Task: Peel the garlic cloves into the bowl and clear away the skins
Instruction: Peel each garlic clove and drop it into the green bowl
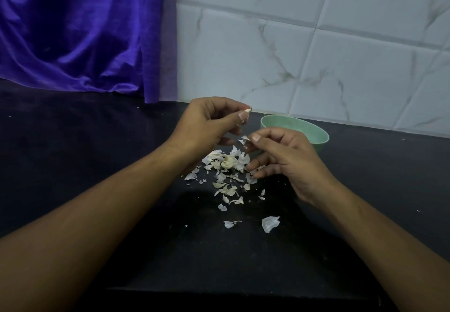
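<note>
so the left hand (207, 122) pinches a clove (247, 111), right hand (287, 158) pinches what looks like skin (243, 139) — one slip and the clove lands short of the bowl (319, 141).

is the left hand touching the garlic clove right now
Touching. The head view shows the left hand pinching the garlic clove between thumb and fingertip.

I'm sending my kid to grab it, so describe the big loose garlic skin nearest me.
On the black counter, a pile of garlic skins trails toward the near edge. Two flakes lie last, apart from the rest; it's the right flake, broad and shell-shaped, bigger than the thin flake beside it.
</note>
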